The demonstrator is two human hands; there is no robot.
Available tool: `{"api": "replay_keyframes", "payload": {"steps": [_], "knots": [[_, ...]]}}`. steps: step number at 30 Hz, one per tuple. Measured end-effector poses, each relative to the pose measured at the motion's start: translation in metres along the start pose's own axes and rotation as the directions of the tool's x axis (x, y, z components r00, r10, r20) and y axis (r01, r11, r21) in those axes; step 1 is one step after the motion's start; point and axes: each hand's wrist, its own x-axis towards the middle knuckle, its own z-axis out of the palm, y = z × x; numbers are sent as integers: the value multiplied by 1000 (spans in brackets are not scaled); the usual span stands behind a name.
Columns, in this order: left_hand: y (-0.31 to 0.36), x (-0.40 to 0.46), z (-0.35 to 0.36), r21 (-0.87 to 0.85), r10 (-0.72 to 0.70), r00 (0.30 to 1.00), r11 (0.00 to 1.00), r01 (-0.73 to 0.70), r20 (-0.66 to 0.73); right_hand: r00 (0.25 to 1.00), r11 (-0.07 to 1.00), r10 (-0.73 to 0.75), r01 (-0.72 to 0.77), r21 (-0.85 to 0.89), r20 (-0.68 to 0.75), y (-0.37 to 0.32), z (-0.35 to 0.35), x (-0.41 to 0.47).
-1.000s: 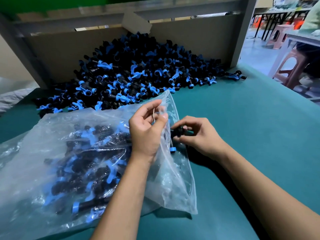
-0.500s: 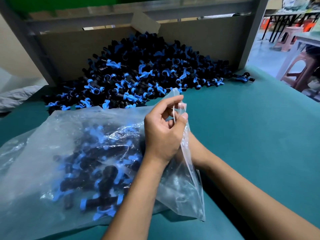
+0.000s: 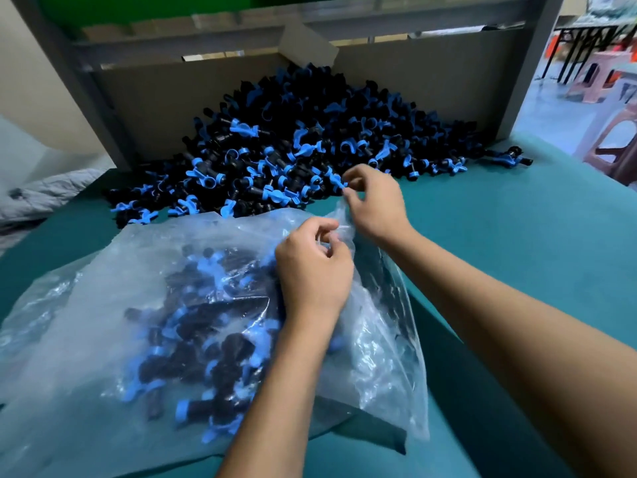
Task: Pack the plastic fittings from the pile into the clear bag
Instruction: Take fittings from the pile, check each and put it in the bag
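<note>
A large pile of black and blue plastic fittings [image 3: 303, 143] lies against a cardboard wall at the back of the green table. In front of it lies the clear bag [image 3: 103, 305], holding several fittings. My left hand [image 3: 313, 270] pinches the bag's open edge and holds it up. My right hand [image 3: 374, 201] is at the near edge of the pile, its fingertips pinching a blue-tipped fitting [image 3: 336, 181] just above the bag's mouth.
The green table [image 3: 517, 253] stretches to the right. A stray fitting [image 3: 510, 158] lies at the pile's right end. A grey frame post [image 3: 527, 67] stands behind it, with pink stools [image 3: 617, 139] beyond. Crumpled grey plastic [image 3: 44, 194] lies at the left.
My right hand has come out of the bag and moved up to the near edge of the pile, where it now pinches a fitting. My left hand keeps hold of the bag's edge.
</note>
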Motion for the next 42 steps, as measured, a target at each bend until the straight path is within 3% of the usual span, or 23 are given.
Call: {"api": "replay_keyframes", "payload": {"steps": [2, 4, 6, 8, 15, 23, 26, 28, 29, 31, 32, 34, 36, 39, 42], "knots": [[-2, 5, -11, 158, 71, 995, 986, -59, -74, 948, 980, -159, 186, -73, 275, -12, 14, 14], [-4, 5, -16, 237, 57, 992, 971, -30, -110, 822, 932, -259, 351, -93, 508, -22, 29, 18], [-3, 4, -15, 282, 9, 994, 959, 22, -110, 705, 902, -264, 422, -90, 658, -29, 45, 19], [-3, 3, -13, 307, -16, 995, 950, 47, -103, 653, 888, -226, 442, -122, 722, -33, 59, 17], [-6, 4, -10, 302, -12, 995, 952, 42, -101, 785, 900, -186, 377, -217, 591, -22, 56, 16], [2, -2, -3, 135, 103, 994, 985, -106, 24, 937, 914, 42, 104, -391, 347, 42, -9, 6], [8, -11, 8, 69, 144, 984, 986, -152, 102, 993, 981, 58, -38, -192, 102, 60, -35, -9], [9, -16, 14, 55, 126, 979, 989, -137, 163, 997, 982, 79, -76, 174, -9, 61, -48, -24], [8, -19, 17, 53, 106, 975, 991, -119, 194, 990, 894, 140, -118, 432, -19, 58, -54, -33], [5, -20, 21, 44, 53, 972, 997, -65, 230, 944, 492, 308, -263, 830, 116, 50, -65, -50], [3, -19, 22, 37, 24, 973, 999, -33, 229, 908, 294, 351, -341, 893, 231, 48, -70, -58], [-2, -15, 23, 2, -41, 974, 999, 42, 223, 837, 103, 364, -473, 875, 410, 50, -77, -74], [-6, -11, 24, -51, -111, 963, 991, 127, 244, 801, 92, 334, -552, 829, 497, 54, -80, -88], [-7, -7, 22, -164, -205, 926, 950, 267, 317, 796, 164, 257, -595, 787, 548, 57, -77, -101], [-8, -4, 17, -180, -192, 899, 943, 280, 392, 811, 199, 129, -585, 786, 571, 59, -75, -106]]}}
